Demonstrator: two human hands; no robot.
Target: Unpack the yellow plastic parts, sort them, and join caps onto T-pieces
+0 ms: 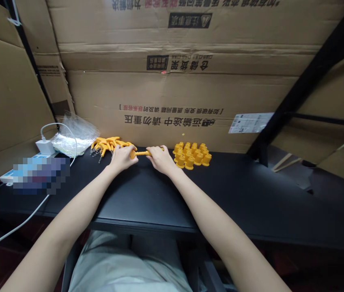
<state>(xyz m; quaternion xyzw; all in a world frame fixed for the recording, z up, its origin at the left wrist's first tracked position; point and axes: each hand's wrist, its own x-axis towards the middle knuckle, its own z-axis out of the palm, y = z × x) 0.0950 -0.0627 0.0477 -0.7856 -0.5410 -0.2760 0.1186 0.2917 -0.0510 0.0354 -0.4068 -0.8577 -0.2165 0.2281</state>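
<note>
**A:** Where is the piece, and how do your hands hold it?

**B:** You hold the thin yellow ribbed plastic rod (143, 153) just to the left of the group of small yellow plastic caps (192, 154), low over the black surface (220, 190). Your left hand (122, 157) is closed around the end far from the caps, with the fingers (128, 155) curled fully. Your right hand (160, 159) is closed on the end nearest to the caps. Only the middle of the rod shows between the two hands.

**A:** How will it handle?

**B:** I judge it is light and rather stiff, but thin, so a hard twist could bend it or snap it. The plastic looks smooth. The ribs should give your fingers some grip, so take it there and not at the bare tip.

**A:** What lies around it?

**B:** Further left of the caps, touching your left hand, there is a heap of yellow plastic pieces with small metal chains (108, 144). Still further left are a crumpled clear plastic bag (74, 136) and a white plug adapter (44, 147) with its cable. Behind the caps stands a wall of brown cardboard boxes (172, 81).
</note>
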